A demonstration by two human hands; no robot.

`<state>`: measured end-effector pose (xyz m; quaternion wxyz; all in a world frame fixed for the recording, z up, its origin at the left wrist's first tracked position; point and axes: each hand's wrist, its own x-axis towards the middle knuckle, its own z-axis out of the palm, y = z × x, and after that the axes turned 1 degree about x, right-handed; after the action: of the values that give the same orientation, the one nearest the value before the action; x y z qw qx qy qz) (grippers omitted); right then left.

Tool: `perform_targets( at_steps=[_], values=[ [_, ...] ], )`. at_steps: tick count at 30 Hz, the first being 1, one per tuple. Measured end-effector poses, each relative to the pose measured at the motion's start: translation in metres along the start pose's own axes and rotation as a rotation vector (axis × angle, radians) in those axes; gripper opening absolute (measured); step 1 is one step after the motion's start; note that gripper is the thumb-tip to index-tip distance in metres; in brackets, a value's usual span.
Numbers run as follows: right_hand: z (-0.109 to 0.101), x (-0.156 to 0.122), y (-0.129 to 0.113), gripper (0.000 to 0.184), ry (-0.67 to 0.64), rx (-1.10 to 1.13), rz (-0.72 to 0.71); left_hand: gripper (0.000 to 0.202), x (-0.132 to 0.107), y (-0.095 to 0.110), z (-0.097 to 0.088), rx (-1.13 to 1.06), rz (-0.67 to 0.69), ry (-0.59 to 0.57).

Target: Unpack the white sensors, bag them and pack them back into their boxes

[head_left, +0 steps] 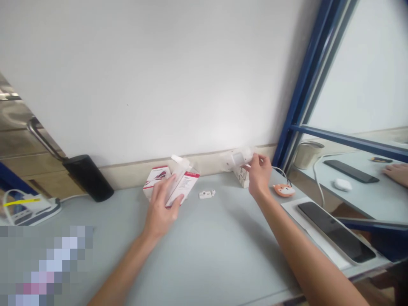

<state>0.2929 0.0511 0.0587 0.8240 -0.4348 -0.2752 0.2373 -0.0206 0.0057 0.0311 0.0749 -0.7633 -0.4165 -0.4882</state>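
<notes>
My left hand grips a white and red carton with its top flap open, held over the grey table. A second white and red box lies just behind it. My right hand is closed on a white plastic-wrapped object near the wall, above a small white box. A small white plastic part lies on the table between my hands.
A black cylinder with a metal handle leans at the back left, beside a power strip. An orange fox-shaped item and a dark phone on white paper lie at right. Another person's hand rests on the neighbouring desk past the blue frame.
</notes>
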Motion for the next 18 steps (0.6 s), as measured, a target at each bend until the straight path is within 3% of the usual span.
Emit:
perform_targets(
  at_steps=[5, 8, 11, 14, 18],
  values=[
    [-0.003, 0.005, 0.0, 0.027, 0.122, -0.049, 0.004, 0.047, 0.04, 0.01, 0.017, 0.08, 0.143, -0.166],
    [-0.005, 0.008, -0.002, 0.027, 0.172, -0.06, -0.034, 0.046, 0.072, 0.011, 0.046, -0.009, 0.009, -0.363],
    [-0.006, 0.01, -0.004, 0.026, 0.209, -0.012, -0.048, 0.044, 0.095, 0.004, 0.078, -0.053, -0.018, -0.505],
    [-0.005, 0.008, -0.002, 0.028, 0.197, 0.033, -0.005, 0.044, 0.104, -0.008, 0.099, -0.069, -0.037, -0.654],
    [-0.002, 0.006, 0.008, 0.027, 0.142, 0.009, 0.031, 0.05, 0.106, -0.022, 0.108, -0.071, -0.078, -0.747]
  ],
)
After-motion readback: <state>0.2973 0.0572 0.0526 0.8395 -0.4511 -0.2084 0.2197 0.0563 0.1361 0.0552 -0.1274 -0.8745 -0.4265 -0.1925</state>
